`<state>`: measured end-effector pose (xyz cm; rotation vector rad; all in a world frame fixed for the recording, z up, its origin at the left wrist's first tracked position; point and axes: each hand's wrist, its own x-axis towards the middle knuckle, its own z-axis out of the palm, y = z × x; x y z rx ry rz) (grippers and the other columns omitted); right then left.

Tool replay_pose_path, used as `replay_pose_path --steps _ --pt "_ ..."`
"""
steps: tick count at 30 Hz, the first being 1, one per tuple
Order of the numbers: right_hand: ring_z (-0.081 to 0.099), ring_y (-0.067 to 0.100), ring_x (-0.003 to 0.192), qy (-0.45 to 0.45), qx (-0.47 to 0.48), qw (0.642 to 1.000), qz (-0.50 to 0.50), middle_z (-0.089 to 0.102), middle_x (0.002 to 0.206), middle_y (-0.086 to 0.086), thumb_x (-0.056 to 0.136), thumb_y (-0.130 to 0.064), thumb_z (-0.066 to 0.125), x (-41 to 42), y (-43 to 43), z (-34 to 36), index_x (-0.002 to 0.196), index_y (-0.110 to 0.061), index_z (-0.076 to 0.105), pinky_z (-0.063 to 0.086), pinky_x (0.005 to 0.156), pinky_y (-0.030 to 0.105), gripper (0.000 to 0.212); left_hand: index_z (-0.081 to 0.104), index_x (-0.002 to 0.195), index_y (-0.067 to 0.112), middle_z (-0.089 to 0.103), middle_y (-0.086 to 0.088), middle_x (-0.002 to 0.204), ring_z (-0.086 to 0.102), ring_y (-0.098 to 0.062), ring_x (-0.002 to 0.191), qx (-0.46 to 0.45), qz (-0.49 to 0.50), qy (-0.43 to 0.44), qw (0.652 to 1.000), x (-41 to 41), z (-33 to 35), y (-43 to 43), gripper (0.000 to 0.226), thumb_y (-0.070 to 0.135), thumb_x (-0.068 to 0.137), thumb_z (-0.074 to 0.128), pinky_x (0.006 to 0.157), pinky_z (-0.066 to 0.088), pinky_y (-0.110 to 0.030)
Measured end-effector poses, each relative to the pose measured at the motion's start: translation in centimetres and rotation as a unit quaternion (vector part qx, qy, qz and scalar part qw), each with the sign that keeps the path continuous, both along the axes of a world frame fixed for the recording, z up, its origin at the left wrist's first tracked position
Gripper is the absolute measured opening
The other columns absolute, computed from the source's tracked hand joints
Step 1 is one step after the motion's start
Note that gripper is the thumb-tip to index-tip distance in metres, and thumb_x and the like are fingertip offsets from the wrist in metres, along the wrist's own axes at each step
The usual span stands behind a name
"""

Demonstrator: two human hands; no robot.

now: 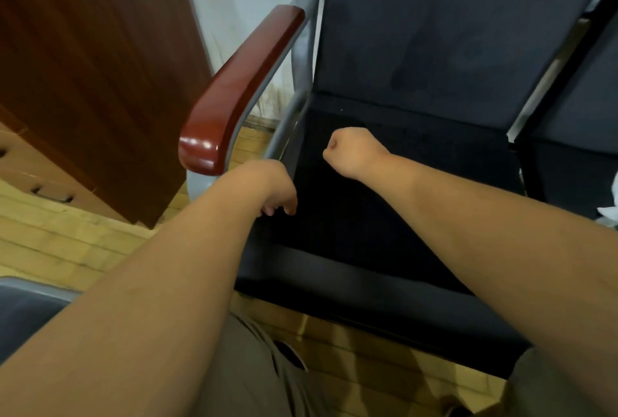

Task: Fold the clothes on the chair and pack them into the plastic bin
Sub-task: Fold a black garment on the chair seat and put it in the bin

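A black garment (384, 202) lies spread flat over the dark seat of the chair (434, 31). My left hand (279, 192) is at the garment's left edge, near the chair's front corner, with its fingers curled down onto the cloth. My right hand (349, 150) is closed in a fist on the garment farther back, towards the backrest; its fingers are hidden beneath it. Both hands seem to grip the black cloth. No plastic bin is clearly in view.
The chair's glossy red-brown armrest (240, 88) stands just left of my left hand. A wooden cabinet (87, 65) with drawers fills the left. A second dark chair (575, 135) is on the right, with white cloth (611, 202) on it. A grey-rimmed dark object (23, 303) sits at the lower left.
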<state>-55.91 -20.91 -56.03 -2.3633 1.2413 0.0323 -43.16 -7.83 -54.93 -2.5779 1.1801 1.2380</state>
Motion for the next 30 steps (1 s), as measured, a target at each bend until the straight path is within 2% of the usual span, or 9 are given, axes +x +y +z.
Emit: replay_pose_path --steps 5,9,15,18,19,21,24,27,30 --pt "0.063 0.027 0.106 -0.011 -0.063 0.998 -0.010 0.063 0.119 0.007 0.099 -0.040 0.063 4.8 -2.2 -1.2 0.120 -0.014 0.065 0.058 0.093 0.046 0.033 0.071 0.103 0.004 0.077 -0.017 0.092 0.077 -0.026 0.085 -0.011 0.030 0.075 0.997 1.2 -0.3 -0.2 0.022 0.017 0.090 0.083 0.077 0.067 -0.041" --pt "0.058 0.035 0.121 0.006 -0.103 0.995 -0.013 0.053 0.137 0.010 0.096 -0.052 0.067 7.6 -3.7 -2.1 0.140 -0.018 0.051 0.054 0.097 0.052 0.058 0.066 0.104 0.004 0.072 -0.013 0.100 0.074 -0.021 0.085 0.023 0.036 0.119 0.992 1.4 -0.6 -0.5 0.021 0.015 0.094 0.081 0.085 0.064 -0.040" --pt "0.057 0.035 0.117 0.106 -0.177 0.975 0.080 0.048 0.139 0.011 0.105 -0.019 0.050 8.7 -4.7 -2.9 0.155 -0.030 0.041 0.056 0.092 0.051 0.051 0.069 0.114 0.007 0.073 -0.011 0.111 0.073 -0.024 0.100 0.057 0.032 0.174 0.983 1.6 -1.0 -0.9 0.025 0.016 0.094 0.080 0.091 0.063 -0.041" --pt "0.056 0.033 0.103 0.057 -0.160 0.982 0.079 0.046 0.131 0.011 0.107 -0.015 0.044 7.8 -4.7 -2.4 0.136 -0.023 0.059 0.054 0.096 0.048 0.034 0.067 0.120 0.005 0.071 -0.013 0.111 0.071 -0.026 0.099 0.060 0.025 0.195 0.979 1.1 -1.0 -1.1 0.033 0.017 0.093 0.081 0.084 0.065 -0.040" --pt "0.056 0.032 0.102 0.009 -0.130 0.990 0.043 0.050 0.120 0.011 0.107 -0.014 0.044 7.4 -4.7 -2.0 0.125 -0.017 0.064 0.050 0.100 0.044 0.027 0.066 0.122 0.003 0.069 -0.013 0.110 0.070 -0.026 0.098 0.060 0.024 0.204 0.977 0.8 -0.9 -1.0 0.036 0.016 0.092 0.081 0.082 0.065 -0.040" --pt "0.055 0.030 0.102 0.010 -0.112 0.993 0.020 0.052 0.098 0.010 0.107 -0.009 0.045 6.3 -5.0 -1.2 0.110 -0.011 0.065 0.044 0.099 0.035 0.020 0.067 0.121 0.003 0.068 -0.014 0.105 0.069 -0.026 0.092 0.052 0.014 0.230 0.972 0.0 -0.4 -1.0 0.035 0.014 0.091 0.081 0.081 0.066 -0.041" --pt "0.057 0.036 0.105 -0.083 -0.125 0.988 -0.029 0.061 0.112 0.019 0.107 -0.019 0.045 3.8 -6.4 1.0 0.112 -0.002 0.068 0.045 0.080 0.035 0.029 0.067 0.115 0.002 0.066 -0.015 0.100 0.070 -0.026 0.090 0.014 0.003 0.260 0.966 -1.6 0.9 -0.9 0.030 0.011 0.090 0.081 0.075 0.067 -0.040" --pt "0.063 0.025 0.109 -0.078 -0.142 0.986 -0.027 0.071 0.110 0.009 0.100 -0.023 0.053 0.5 -7.7 2.1 0.098 -0.001 0.075 0.054 0.094 0.038 0.031 0.065 0.098 0.004 0.064 -0.012 0.087 0.069 -0.023 0.081 -0.029 -0.015 0.272 0.962 -3.8 2.0 -1.2 0.021 0.011 0.089 0.083 0.077 0.067 -0.044" --pt "0.068 0.019 0.100 -0.095 -0.101 0.988 -0.062 0.074 0.108 0.005 0.096 -0.015 0.061 -3.0 -9.3 2.5 0.099 -0.009 0.078 0.059 0.088 0.034 0.019 0.064 0.084 0.008 0.068 -0.005 0.068 0.071 -0.018 0.066 -0.052 -0.037 0.280 0.958 -6.4 2.7 -2.2 0.022 0.014 0.088 0.085 0.074 0.067 -0.040"
